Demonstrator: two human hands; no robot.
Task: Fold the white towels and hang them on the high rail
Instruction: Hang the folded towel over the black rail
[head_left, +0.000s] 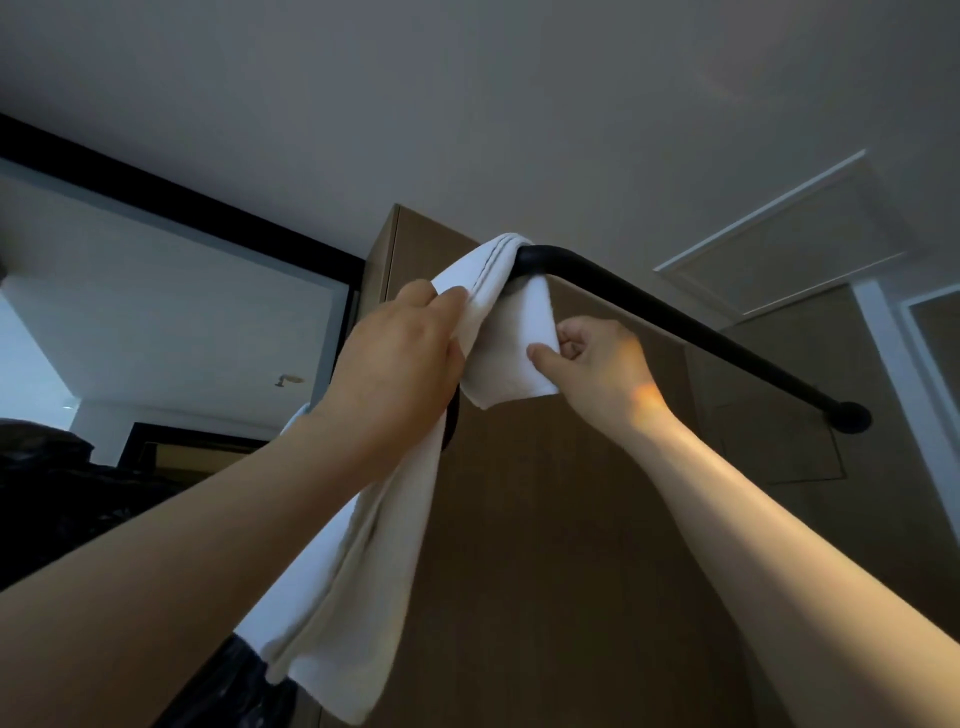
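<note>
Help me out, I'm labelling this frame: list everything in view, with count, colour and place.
towel: one, white, draped over the rail's bend, long end hanging down left
rail: one, black, from the bend at centre to its mount at right
cabinet: one, brown, behind the rail
ceiling hatch: one, white-framed, upper right
plastic bag: one seen, black, bottom left
left grip: one, bare hand, holds the towel's long side
right grip: one, bare hand, pinches the towel's short end

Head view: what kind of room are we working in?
Probably a wardrobe nook in a hotel room or flat: a high black rail with a white towel draped over it, wood-look panels behind, and a ceiling hatch.
</note>
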